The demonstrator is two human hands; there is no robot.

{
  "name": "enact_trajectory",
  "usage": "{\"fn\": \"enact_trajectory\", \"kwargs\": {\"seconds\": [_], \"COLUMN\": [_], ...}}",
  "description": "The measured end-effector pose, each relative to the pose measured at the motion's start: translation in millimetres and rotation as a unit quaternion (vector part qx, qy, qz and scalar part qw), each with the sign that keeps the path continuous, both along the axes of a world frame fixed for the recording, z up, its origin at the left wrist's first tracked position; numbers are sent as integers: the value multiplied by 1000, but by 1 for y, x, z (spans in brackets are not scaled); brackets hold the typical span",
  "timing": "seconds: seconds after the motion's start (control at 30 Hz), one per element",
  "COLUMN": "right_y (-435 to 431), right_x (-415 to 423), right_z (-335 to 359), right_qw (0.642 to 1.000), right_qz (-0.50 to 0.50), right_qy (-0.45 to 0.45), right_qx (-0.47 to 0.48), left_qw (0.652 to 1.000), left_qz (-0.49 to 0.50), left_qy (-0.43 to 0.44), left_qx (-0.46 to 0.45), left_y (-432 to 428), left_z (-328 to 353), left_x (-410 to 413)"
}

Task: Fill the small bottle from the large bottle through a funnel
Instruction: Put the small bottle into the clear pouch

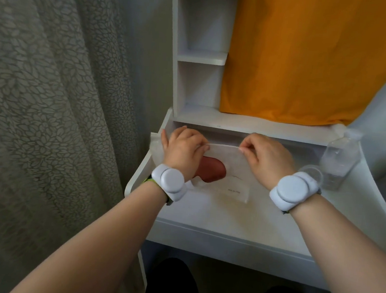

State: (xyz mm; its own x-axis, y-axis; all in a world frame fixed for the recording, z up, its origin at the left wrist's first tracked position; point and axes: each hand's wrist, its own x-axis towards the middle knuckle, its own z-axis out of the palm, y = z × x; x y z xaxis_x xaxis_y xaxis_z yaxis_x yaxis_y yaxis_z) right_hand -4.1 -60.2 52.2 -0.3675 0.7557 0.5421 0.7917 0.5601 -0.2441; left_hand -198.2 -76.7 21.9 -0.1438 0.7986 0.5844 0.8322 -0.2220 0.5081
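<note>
Nearest the camera, two bare forearms reach forward over the front edge of a white worktop. Each wrist carries a white round band: one on the left wrist, one on the right wrist.

The left hand is closed, fingers pinched on the top edge of a translucent white bag. The right hand is likewise closed, thumb and fingers pinched on the same edge, further to the right. The edge runs taut between the two hands. The bag lies on the worktop, its lower part flat and bearing a small printed label. Inside it, seen through the film, is a reddish-brown object, partly hidden by the left hand; whether it is the funnel cannot be told.

To the right, just beyond the right wrist, a small clear container stands on the worktop, largely hidden behind the wristband. Just beside it, further back, a large clear bottle stands upright at the right edge of the worktop, cap on.

Behind the worktop rises a white shelf unit. An orange cloth hangs to its right. A grey patterned curtain fills the left side.
</note>
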Motion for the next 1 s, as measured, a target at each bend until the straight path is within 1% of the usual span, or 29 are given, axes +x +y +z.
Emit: {"fn": "enact_trajectory", "kwargs": {"seconds": [0.2,0.23,0.33,0.4,0.47,0.53,0.63,0.73,0.83,0.87,0.93,0.97,1.0], "right_y": [2,1,0,1,5,5,5,3,1,1,-2,-2,-3], "right_x": [18,16,5,-2,-3,-1,3,3,-1,-3,-8,-10,-11], "right_z": [-1,1,8,12,12,9,2,-5,-14,-18,-24,-27,-30], "right_qw": [999,999,994,992,993,996,997,993,982,977,967,963,959], "right_qz": [-3,6,32,41,38,21,2,-10,-20,-25,-20,-10,4], "right_qy": [1,-11,-85,-92,-72,-40,47,111,182,205,242,254,261], "right_qx": [-32,-38,-57,-78,-85,-75,-59,-42,-49,-58,-74,-86,-109], "left_qw": [1000,1000,999,997,997,998,992,963,921,896,823,794,784], "left_qz": [3,-4,-49,-69,-67,-44,12,32,24,7,-55,-87,-108], "left_qy": [6,13,23,22,4,-33,-125,-265,-374,-424,-536,-570,-579], "left_qx": [1,0,5,18,30,19,-17,-45,-103,-130,-180,-194,-195], "left_y": [0,0,-2,-5,-6,-7,-8,-10,-9,-9,-10,-10,-10], "left_z": [4,5,11,15,16,12,0,-14,-27,-30,-33,-35,-37], "left_x": [1,4,12,17,18,15,11,11,15,17,23,24,25]}}
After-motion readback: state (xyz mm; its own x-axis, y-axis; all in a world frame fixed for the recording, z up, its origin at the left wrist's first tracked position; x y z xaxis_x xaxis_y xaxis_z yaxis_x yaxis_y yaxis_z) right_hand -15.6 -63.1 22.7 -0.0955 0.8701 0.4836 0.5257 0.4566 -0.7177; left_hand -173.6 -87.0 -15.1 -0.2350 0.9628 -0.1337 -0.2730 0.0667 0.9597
